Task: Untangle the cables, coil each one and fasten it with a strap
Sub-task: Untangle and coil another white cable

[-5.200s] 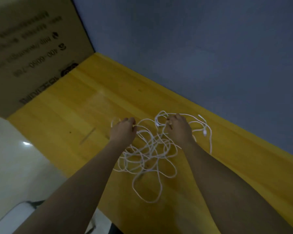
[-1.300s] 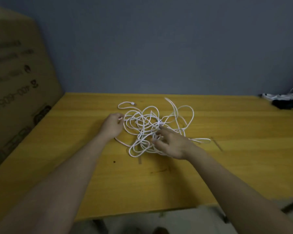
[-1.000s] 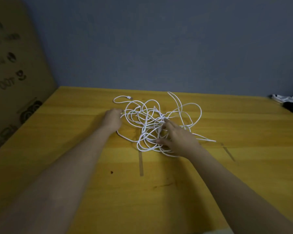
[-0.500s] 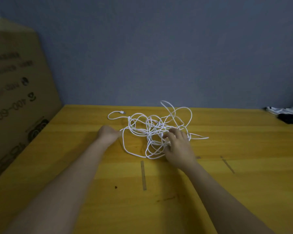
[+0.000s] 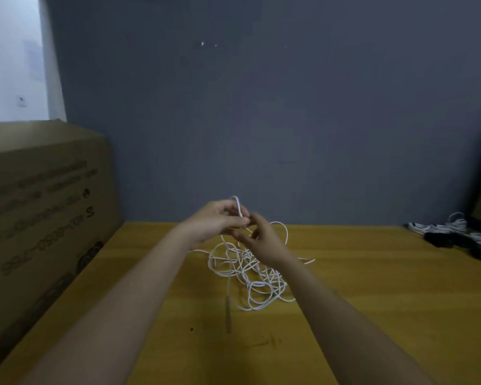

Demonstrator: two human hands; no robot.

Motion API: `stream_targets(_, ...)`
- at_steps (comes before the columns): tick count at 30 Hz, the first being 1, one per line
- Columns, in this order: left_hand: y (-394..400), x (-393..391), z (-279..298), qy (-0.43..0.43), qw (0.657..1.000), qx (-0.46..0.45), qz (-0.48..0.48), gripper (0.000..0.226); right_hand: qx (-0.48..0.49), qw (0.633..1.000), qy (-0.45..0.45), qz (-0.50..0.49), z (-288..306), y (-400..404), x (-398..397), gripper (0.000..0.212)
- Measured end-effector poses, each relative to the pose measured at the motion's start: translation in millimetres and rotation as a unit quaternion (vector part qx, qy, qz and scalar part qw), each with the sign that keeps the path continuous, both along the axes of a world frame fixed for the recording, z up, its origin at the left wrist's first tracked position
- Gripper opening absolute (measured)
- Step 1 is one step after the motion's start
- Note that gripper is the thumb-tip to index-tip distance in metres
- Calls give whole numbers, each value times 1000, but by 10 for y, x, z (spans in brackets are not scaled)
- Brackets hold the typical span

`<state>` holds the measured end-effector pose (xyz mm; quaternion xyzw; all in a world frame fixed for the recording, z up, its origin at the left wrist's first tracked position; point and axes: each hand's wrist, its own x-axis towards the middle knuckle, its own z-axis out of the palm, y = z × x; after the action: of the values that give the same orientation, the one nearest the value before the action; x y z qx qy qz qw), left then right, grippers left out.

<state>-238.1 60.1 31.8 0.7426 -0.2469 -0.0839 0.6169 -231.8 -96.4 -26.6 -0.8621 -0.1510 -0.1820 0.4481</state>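
Observation:
A tangle of thin white cable (image 5: 250, 276) lies on the yellow wooden table (image 5: 358, 301), partly lifted at its far side. My left hand (image 5: 214, 220) is raised above the tangle and pinches a stretch of the cable near its end, which sticks up as a short white tip (image 5: 238, 205). My right hand (image 5: 261, 237) is right beside it, fingers curled, pinching the same cable just below. Strands hang from both hands down into the pile.
A large cardboard box (image 5: 39, 218) stands along the table's left side. A heap of black and white cables (image 5: 461, 234) lies at the far right by the grey wall. A strip of tape (image 5: 228, 312) is stuck on the table in front of the tangle.
Both hands have risen from the table and come together above the tangle, lifting a cable end. Before, they lay on either side of the pile, which has shifted nearer.

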Motion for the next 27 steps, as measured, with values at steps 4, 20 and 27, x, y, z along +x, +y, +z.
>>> stream_targets(4,-150,-98,352,-47,995,88,-18,19,90,993,45,61,155,-18,-108,59)
stream_targets(20,-444,-97,900,-61,959,-275,23,18,-409,909,5,-79,-85,-483,-241,42)
stream_targets(27,-396,105,304,-172,978,-52,110,10,-447,849,-278,-40,-390,-505,-764,21)
